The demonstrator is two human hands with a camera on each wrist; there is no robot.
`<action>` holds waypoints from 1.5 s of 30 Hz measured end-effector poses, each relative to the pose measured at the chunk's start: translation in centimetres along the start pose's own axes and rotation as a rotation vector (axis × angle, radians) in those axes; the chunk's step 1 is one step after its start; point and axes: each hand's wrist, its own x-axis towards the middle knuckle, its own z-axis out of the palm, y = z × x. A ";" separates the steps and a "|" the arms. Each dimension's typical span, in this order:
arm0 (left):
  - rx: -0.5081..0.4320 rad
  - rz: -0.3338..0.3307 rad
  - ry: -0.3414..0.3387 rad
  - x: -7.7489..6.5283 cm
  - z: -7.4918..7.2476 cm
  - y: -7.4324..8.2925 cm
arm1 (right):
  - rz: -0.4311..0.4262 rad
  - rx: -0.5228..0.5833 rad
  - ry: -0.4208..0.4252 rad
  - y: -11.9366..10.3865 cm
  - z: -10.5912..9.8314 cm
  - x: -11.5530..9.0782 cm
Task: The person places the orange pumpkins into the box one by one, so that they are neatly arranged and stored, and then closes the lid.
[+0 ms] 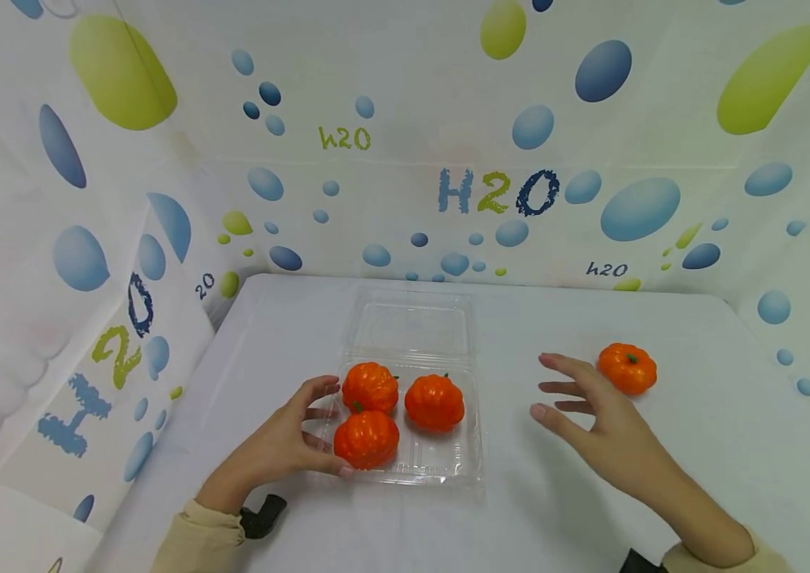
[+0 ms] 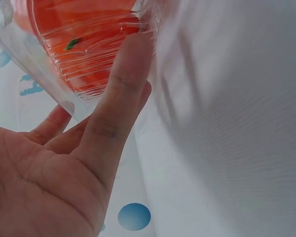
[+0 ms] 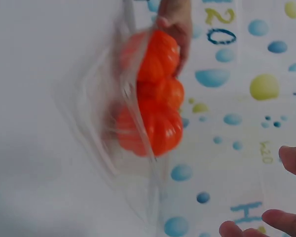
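Observation:
A clear plastic clamshell box point(image 1: 441, 469) lies on the table with its lid point(image 1: 415, 322) folded back behind it. Inside are three orange toy pumpkins: one at the back left point(image 1: 369, 387), one at the front left point(image 1: 367, 440) and one on the right point(image 1: 434, 403). My left hand point(image 1: 283, 446) rests against the box's left side, fingers spread along the wall and the thumb point(image 2: 121, 89) at the front corner. To the right of the box, my right hand point(image 1: 613, 430) hovers with fingers apart, holding nothing. Just beyond it sits another orange pumpkin point(image 1: 628, 369).
A white cloth point(image 1: 519, 509) covers the table. Behind it and along the sides hang white sheets point(image 1: 405, 215) printed with blue and green spots and H2O lettering. Dark bands point(image 1: 263, 517) show at the wrists.

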 end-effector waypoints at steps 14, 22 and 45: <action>0.003 0.009 0.003 0.0 0.1 -0.2 | -0.123 -0.055 0.275 2.6 -7.1 1.7; 0.009 0.005 0.006 0.0 0.1 -0.2 | -0.081 -0.133 0.321 4.3 -10.2 3.5; 0.013 -0.012 0.000 -0.1 0.1 0.0 | 0.319 -0.002 -0.034 15.4 -10.2 4.8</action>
